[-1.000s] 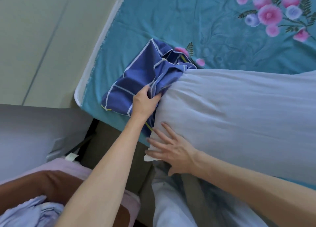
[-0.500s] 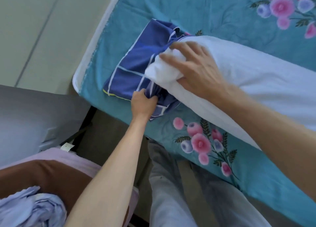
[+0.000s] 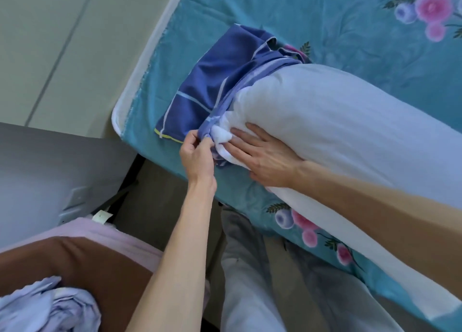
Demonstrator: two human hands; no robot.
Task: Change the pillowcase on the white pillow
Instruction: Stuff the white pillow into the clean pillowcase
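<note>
Left hand [image 3: 197,154] pinches the blue pillowcase [image 3: 215,91] hem, holding its mouth open; right hand [image 3: 262,156], fingers flat, presses the white pillow [image 3: 350,131] corner inward for insertion.

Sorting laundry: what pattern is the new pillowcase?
Blue with thin white lines, head view: pillowcase.

Both forearms are bare with no sleeves in view, and the legs wear loose light grey trousers [image 3: 252,281].
</note>
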